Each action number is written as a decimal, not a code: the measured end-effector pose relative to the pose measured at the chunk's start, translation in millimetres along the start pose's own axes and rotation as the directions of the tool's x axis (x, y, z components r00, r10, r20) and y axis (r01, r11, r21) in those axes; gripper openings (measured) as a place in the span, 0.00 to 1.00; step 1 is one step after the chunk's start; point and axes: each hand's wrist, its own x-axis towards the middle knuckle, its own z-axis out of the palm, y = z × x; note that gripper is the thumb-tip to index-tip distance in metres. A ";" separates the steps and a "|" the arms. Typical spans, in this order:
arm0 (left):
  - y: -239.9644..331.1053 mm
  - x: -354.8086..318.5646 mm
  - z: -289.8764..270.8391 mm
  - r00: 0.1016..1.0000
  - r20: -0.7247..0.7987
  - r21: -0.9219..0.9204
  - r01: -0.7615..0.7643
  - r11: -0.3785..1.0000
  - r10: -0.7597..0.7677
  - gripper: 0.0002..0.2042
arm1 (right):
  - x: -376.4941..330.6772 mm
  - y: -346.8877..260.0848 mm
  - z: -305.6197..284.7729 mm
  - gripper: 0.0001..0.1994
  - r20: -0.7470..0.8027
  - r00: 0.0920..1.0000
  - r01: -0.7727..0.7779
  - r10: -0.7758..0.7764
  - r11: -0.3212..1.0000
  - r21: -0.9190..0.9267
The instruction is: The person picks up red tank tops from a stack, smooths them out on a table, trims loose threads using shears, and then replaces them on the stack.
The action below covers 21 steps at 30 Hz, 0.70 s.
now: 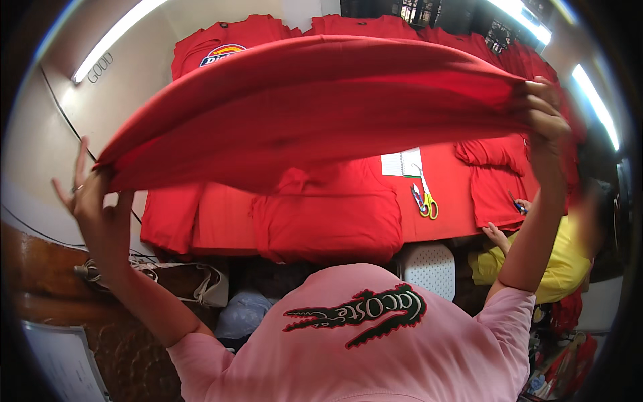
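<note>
Held up in the air between my raised arms is a red shirt, stretched wide above the table and bowed upward along its far edge. My left hand pinches its left end, with a couple of fingers pointing up and away from the cloth. At the right end my right hand is closed around the bunched fabric. Below the raised cloth, a folded red garment lies at the table's near edge, partly covered from sight.
Yellow-handled scissors, small thread snips and a notebook lie on the red-covered table. More red shirts line the back. On the right, a person in yellow works at a red garment. A white stool stands nearby.
</note>
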 end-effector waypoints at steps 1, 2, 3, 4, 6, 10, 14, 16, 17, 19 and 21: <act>-4.3 -3.1 -9.0 0.996 -0.082 0.034 -0.042 0.999 0.045 0.09 | 3.6 -1.2 -12.7 0.07 -0.061 0.998 0.034 -0.032 0.999 0.038; -8.7 -5.3 -19.8 0.996 -0.048 0.065 -0.077 0.995 0.080 0.12 | 4.5 -0.8 -11.7 0.07 -0.151 0.988 0.043 -0.032 0.996 0.072; -8.4 -5.1 -24.6 0.996 -0.036 -0.014 -0.080 0.997 0.080 0.12 | 5.4 -0.1 -11.4 0.06 -0.241 0.970 0.057 -0.031 0.993 0.102; -5.1 -3.6 -28.5 0.996 -0.026 -0.095 -0.083 0.992 0.081 0.13 | 3.7 2.3 -2.3 0.06 -0.357 0.934 0.044 0.004 0.991 0.127; -3.7 -0.3 -17.9 0.992 -0.049 -0.285 -0.123 0.951 0.113 0.15 | 4.6 7.5 9.8 0.06 -0.376 0.926 -0.028 -0.003 0.997 -0.078; 35.7 5.1 91.5 0.865 0.497 -0.343 0.121 0.931 0.071 0.15 | -5.0 48.6 89.4 0.08 -0.006 0.991 -0.104 0.130 0.765 -0.636; 49.5 2.6 155.2 0.932 0.358 0.093 0.013 0.996 -0.046 0.21 | -13.1 51.6 149.6 0.13 0.041 0.936 -0.236 0.349 0.710 -0.663; 43.3 2.3 160.5 0.986 0.040 0.249 0.146 0.957 -0.160 0.23 | -12.6 54.7 143.7 0.19 -0.261 0.935 -0.353 0.238 0.682 -0.641; 38.5 -1.0 155.5 0.969 -0.018 0.287 0.241 0.927 -0.246 0.25 | -8.5 38.5 137.6 0.21 -0.354 0.904 -0.412 0.239 0.706 -0.576; 41.8 -24.7 156.8 0.961 -0.092 0.192 0.275 0.942 -0.262 0.29 | -22.0 20.6 132.7 0.21 -0.423 0.897 -0.350 0.124 0.785 -0.511; 57.4 -64.3 168.2 0.952 -0.115 0.112 0.295 0.949 -0.283 0.30 | -55.7 2.9 143.7 0.23 -0.405 0.906 -0.284 0.123 0.886 -0.367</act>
